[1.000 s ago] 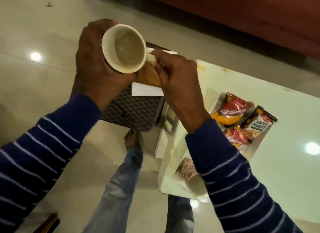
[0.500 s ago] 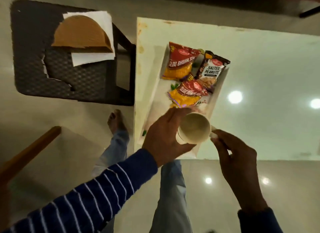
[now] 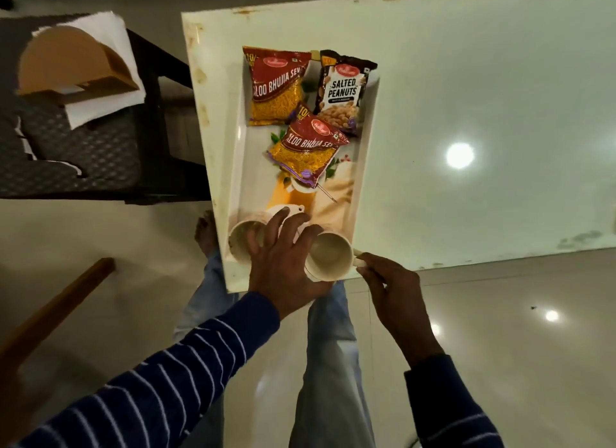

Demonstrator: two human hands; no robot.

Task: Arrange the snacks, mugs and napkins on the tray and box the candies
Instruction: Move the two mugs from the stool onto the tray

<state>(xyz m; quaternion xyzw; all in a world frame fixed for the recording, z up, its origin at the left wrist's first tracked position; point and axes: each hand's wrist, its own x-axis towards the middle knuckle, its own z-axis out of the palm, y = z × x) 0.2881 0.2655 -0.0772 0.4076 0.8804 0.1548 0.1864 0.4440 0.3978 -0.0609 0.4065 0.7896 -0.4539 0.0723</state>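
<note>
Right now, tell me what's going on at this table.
A person is setting a cream mug down at the near end of a white tray. The right hand pinches its handle; the left hand rests spread against its side, beside a second mug already there. Three snack packets lie at the tray's far end. The napkins sit in a holder on the side chair, not on the tray.

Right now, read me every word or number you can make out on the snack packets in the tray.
"SALTED PEANUTS": dark packet, far right.
"LOO BHUJIA SEV" and "10/": red and yellow packet, far left; first letter cut off.
"ALOO BHUJIA SE": nearer tilted packet, with "10".
Round red brand logos and small print: too blurred.
</note>
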